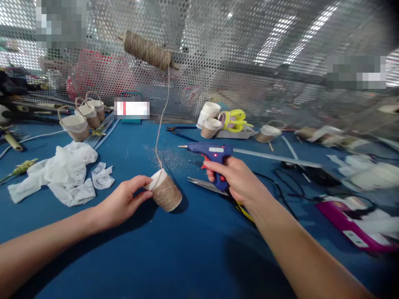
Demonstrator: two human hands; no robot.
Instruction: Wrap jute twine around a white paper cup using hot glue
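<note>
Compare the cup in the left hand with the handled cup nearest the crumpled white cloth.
The held cup is tilted over; the handled cup stands roughly upright. The held cup has twine running up to the spool and no arched handle; the handled cup has an arched one. Both are brown outside with a pale inside.

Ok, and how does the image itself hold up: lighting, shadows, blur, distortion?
Head view: bright streaks glare through the perforated mesh at upper right; shadows fall on the blue table below the left hand and beside the twine-wrapped cup; right edge smeared and stretched, darkening into the top corner; glue gun reasonably crisp.
</note>
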